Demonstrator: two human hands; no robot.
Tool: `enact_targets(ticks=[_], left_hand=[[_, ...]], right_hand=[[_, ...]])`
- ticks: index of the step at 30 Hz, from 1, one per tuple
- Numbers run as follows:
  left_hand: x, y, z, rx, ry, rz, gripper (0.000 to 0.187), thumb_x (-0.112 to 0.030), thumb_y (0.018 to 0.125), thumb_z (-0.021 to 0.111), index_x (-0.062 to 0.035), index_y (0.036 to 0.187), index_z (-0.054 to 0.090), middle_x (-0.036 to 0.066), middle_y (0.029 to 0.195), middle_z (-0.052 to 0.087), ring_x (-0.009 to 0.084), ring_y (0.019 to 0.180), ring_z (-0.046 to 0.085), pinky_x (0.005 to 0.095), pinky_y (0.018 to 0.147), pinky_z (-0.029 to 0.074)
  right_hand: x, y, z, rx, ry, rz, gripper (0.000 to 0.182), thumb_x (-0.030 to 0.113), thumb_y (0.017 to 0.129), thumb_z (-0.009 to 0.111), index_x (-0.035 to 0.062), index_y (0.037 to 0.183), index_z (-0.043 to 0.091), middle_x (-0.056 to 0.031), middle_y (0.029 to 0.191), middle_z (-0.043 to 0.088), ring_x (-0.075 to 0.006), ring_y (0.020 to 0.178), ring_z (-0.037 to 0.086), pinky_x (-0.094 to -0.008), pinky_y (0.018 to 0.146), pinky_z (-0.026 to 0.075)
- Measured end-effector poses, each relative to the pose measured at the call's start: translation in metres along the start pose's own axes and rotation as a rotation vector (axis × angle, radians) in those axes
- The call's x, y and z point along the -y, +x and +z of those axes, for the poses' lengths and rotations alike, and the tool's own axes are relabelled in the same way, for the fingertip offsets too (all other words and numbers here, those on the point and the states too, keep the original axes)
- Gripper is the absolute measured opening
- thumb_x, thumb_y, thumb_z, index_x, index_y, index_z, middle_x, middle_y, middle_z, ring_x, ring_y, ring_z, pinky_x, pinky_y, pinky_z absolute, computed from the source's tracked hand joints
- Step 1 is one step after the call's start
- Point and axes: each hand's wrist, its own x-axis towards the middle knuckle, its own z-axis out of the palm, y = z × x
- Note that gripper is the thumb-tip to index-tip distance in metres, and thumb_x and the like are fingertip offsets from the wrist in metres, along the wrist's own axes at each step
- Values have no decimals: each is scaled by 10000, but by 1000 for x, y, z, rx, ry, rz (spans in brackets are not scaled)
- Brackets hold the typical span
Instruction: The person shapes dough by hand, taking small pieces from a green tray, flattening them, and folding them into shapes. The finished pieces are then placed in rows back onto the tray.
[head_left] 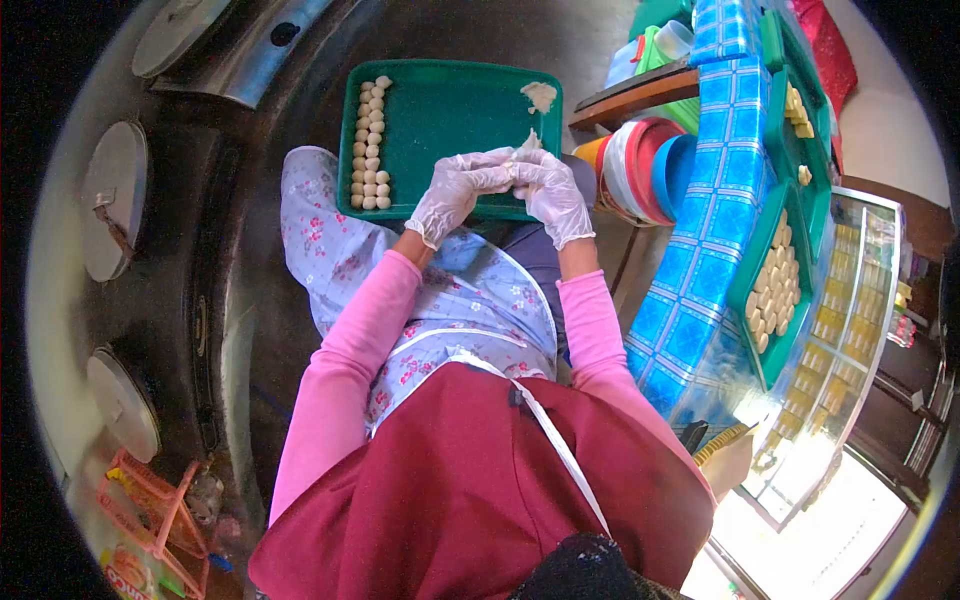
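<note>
Both hands wear thin white gloves and meet over the near edge of a green tray [450, 120]. My left hand [463, 187] has its fingers closed, touching the other hand's fingertips. My right hand [549, 187] is closed too, with a bit of pale dough [530, 141] showing at its fingertips. How much dough lies between the hands is hidden. Round dough balls [372, 140] stand in rows along the tray's left side. A flattened, ragged piece of dough [539, 97] lies in the tray's far right corner.
On the right, a blue checked cloth [690, 270] covers a table with green trays of pale pieces [775, 285]. Red and blue round containers [672, 178] stand beside it. Round metal lids [115, 200] line the left side, above an orange plastic rack [150, 505].
</note>
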Motion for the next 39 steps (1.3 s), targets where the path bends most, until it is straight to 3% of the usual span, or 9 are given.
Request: enact_targets(ticks=[5, 12, 19, 23, 28, 31, 32, 36, 39], left_hand=[[-2, 0, 2, -83, 46, 19, 371, -67, 861, 648, 64, 1202, 583, 117, 1116, 655, 182, 945, 648, 276, 833, 519], [16, 12, -11, -263, -367, -80, 357, -25, 835, 646, 81, 1170, 584, 126, 1081, 662, 204, 941, 655, 291, 814, 539], [43, 13, 2, -450, 216, 355, 536, 75, 827, 564, 69, 1349, 443, 130, 1075, 649, 158, 938, 622, 286, 852, 521], [30, -13, 9, -461, 869, 412, 736, 177, 794, 389, -23, 1487, 237, 128, 1322, 529, 189, 1096, 567, 274, 908, 483], [29, -15, -14, -472, 429, 526, 688, 134, 798, 457, 9, 1454, 295, 167, 1278, 571, 211, 1141, 574, 276, 950, 432], [5, -21, -36, -473, 327, 473, 715, 146, 759, 509, 28, 1436, 309, 94, 1312, 498, 157, 1154, 521, 260, 917, 465], [-8, -29, -38, -551, 296, 632, 504, 108, 761, 551, 39, 1253, 466, 55, 1134, 560, 149, 1053, 556, 278, 903, 474], [-80, -73, -62, -887, 264, 663, 532, 58, 831, 525, 30, 1354, 432, 159, 1267, 573, 242, 1128, 579, 341, 987, 439], [-97, -86, -99, -978, 168, 782, 478, 87, 832, 525, 70, 1307, 467, 177, 1259, 576, 248, 1112, 588, 340, 993, 443]], right_hand=[[7, -6, 13, -30, -259, -161, 128, 95, 800, 685, -9, 872, 701, -58, 825, 679, -117, 639, 606, -234, 554, 443], [3, -14, 36, -41, -996, -893, 195, 21, 754, 716, -7, 947, 716, -93, 814, 704, -190, 713, 653, -301, 695, 510], [-16, 6, 47, -366, -322, -216, 180, 0, 763, 654, -30, 931, 710, -81, 882, 698, -138, 748, 655, -254, 672, 520], [-31, 21, 45, -138, -85, -174, 284, 34, 806, 633, -71, 1069, 652, -124, 934, 692, -174, 713, 668, -257, 597, 544], [-53, 38, 58, -125, -119, -234, 227, 41, 857, 608, -73, 1048, 654, -139, 967, 681, -199, 788, 679, -299, 684, 567], [-57, 55, 84, -28, -340, -270, 273, -20, 745, 595, -78, 1001, 671, -143, 915, 690, -216, 735, 676, -322, 620, 577], [-58, 52, 98, -21, -202, -139, 275, -46, 696, 562, -71, 938, 690, -138, 877, 691, -207, 712, 671, -308, 604, 568], [-95, 77, 128, -26, -462, -108, 154, -3, 745, 548, -30, 818, 682, -117, 765, 679, -216, 632, 650, -315, 529, 519], [-109, 89, 138, 15, -1627, -932, 104, 84, 756, 579, 21, 703, 642, -110, 716, 661, -276, 609, 633, -373, 530, 482]])
